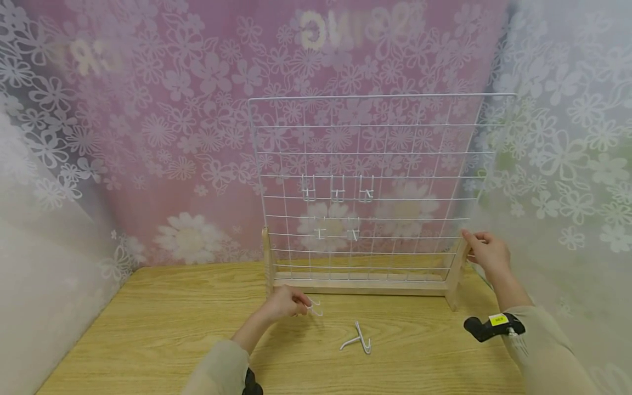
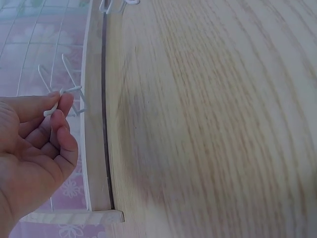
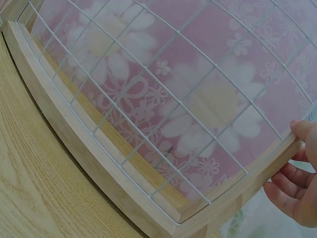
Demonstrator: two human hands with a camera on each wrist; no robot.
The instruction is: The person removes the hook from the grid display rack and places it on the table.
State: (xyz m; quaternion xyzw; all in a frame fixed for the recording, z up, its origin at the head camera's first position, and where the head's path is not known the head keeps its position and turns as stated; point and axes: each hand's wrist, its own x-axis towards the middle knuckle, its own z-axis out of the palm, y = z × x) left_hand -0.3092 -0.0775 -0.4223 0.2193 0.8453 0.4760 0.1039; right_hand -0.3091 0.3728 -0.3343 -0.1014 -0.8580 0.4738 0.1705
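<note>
My left hand pinches a white wire hook between thumb and fingers, low in front of the stand's base. Its two prongs point away from the fingertips in the left wrist view. My right hand holds the right wooden upright of the stand, thumb on the front and fingers behind. A white wire grid stands upright in that wooden base. Several white hooks hang on the grid, among them an upper one and a lower one. Another loose hook lies on the table.
The wood-grain table spreads in front of the stand. Behind it hangs a pink curtain with white flowers, and pale flowered sheets close in the sides. A black wrist device is strapped at my right sleeve.
</note>
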